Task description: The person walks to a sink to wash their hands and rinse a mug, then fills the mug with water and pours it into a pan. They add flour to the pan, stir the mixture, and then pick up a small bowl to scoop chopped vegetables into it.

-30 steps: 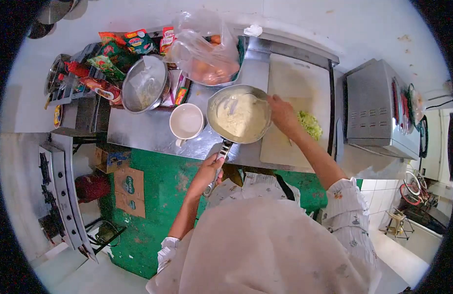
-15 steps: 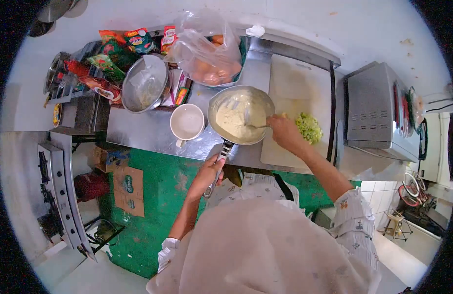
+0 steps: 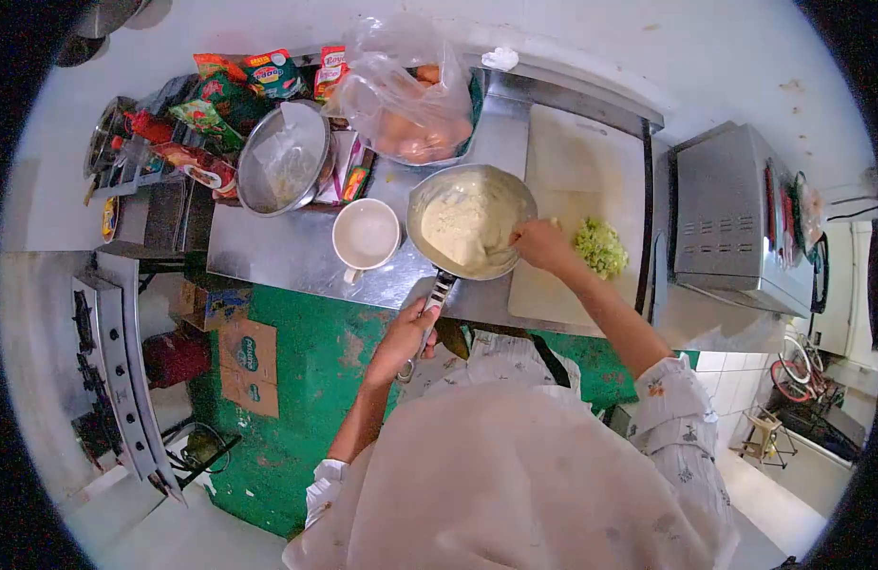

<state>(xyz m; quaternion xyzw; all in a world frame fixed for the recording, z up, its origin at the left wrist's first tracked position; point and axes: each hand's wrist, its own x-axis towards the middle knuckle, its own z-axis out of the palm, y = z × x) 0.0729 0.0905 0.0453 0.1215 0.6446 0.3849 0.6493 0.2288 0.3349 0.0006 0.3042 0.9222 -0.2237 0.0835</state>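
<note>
My left hand [image 3: 407, 339] is closed around the handle of a metal pan [image 3: 500, 190] at the counter's front edge. Inside the pan lies a thick, pale creamy mixture [image 3: 458, 228]. At the pan's right rim, my right hand [image 3: 545, 245] is closed on a utensil, mostly hidden, whose end dips into the mixture. Just right of that hand, chopped green vegetable [image 3: 600, 249] sits in a heap on a white cutting board [image 3: 553, 299]. A white cup [image 3: 366, 234] stands left of the pan.
Behind the pan, a clear plastic bag [image 3: 401, 104] holds round brownish items. A metal bowl [image 3: 285, 160] and colourful packets [image 3: 273, 74] are at the back left. On the right stands a metal appliance [image 3: 733, 218]; a stove [image 3: 125, 380] is at the far left.
My right hand has moved slightly left and up at the pan's rim, and the utensil sits closer to the pan's right wall. The mixture's surface has changed shape.
</note>
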